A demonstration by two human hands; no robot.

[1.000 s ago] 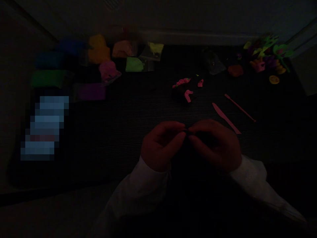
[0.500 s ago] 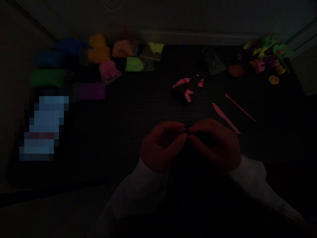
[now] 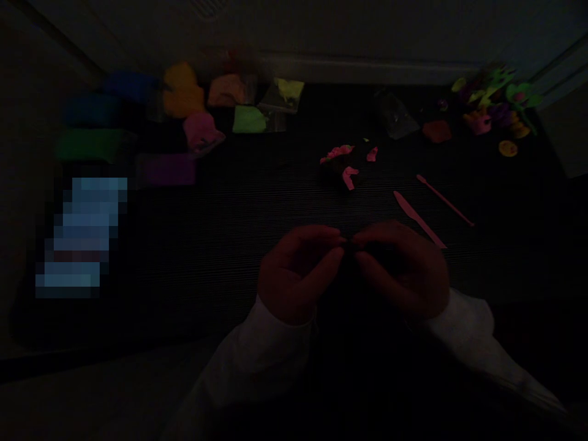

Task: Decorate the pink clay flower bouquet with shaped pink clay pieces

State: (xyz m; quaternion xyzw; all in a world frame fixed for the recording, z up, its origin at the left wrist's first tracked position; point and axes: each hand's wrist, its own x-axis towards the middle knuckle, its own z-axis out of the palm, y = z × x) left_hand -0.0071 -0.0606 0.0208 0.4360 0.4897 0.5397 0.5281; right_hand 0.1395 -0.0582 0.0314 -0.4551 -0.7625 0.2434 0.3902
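Observation:
In the dim light my left hand [image 3: 301,272] and my right hand [image 3: 404,269] face each other low over the dark table, thumbs and forefingers pinched. Between the fingertips is a small dark piece of clay [image 3: 349,244], hard to make out in the gloom. Just beyond the hands sits a dark clay figure with a pink ruffled top [image 3: 339,153] and a pink bow-like piece [image 3: 350,177]. A pink scrap [image 3: 372,154] lies beside it. To the right of my right hand are a pink plastic knife [image 3: 419,218] and a thin pink modelling stick [image 3: 445,201].
Bagged clay packs stand at the back left, among them orange [image 3: 184,95], purple [image 3: 169,169] and green [image 3: 89,145]. A lit, blurred screen [image 3: 82,233] lies at the left. Colourful clay pieces [image 3: 498,104] crowd the back right, near a clear bag [image 3: 395,115].
My hands have drawn slightly apart, widening the gap between their fingertips, with the dark piece still between them. The things on the table stay in place.

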